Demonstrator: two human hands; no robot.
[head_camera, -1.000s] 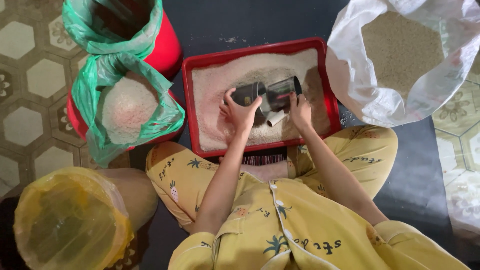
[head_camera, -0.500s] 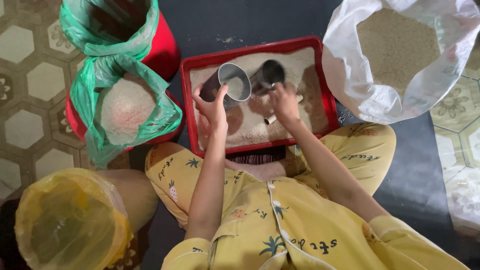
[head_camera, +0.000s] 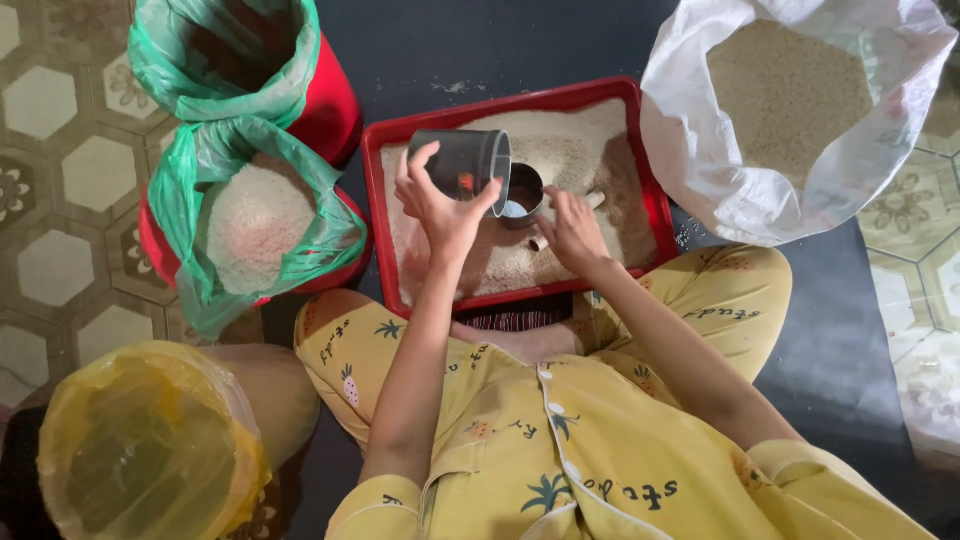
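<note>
Overhead, a dark cup (head_camera: 460, 163) is gripped sideways by the left hand (head_camera: 437, 200); a small scoop (head_camera: 522, 194) is held by the right hand (head_camera: 572, 228) in the red tray (head_camera: 640, 150).

We have one view only, from our head-worn camera. It faces straight down, close over our lap and both forearms, with the tray (head_camera: 640, 190) at centre and the sacks at the frame edges.

Yellow pyjamas – top (head_camera: 560, 450) and trousers (head_camera: 720, 300) – with little pineapples, green palm trees, white buttons and short sleeves.
</note>
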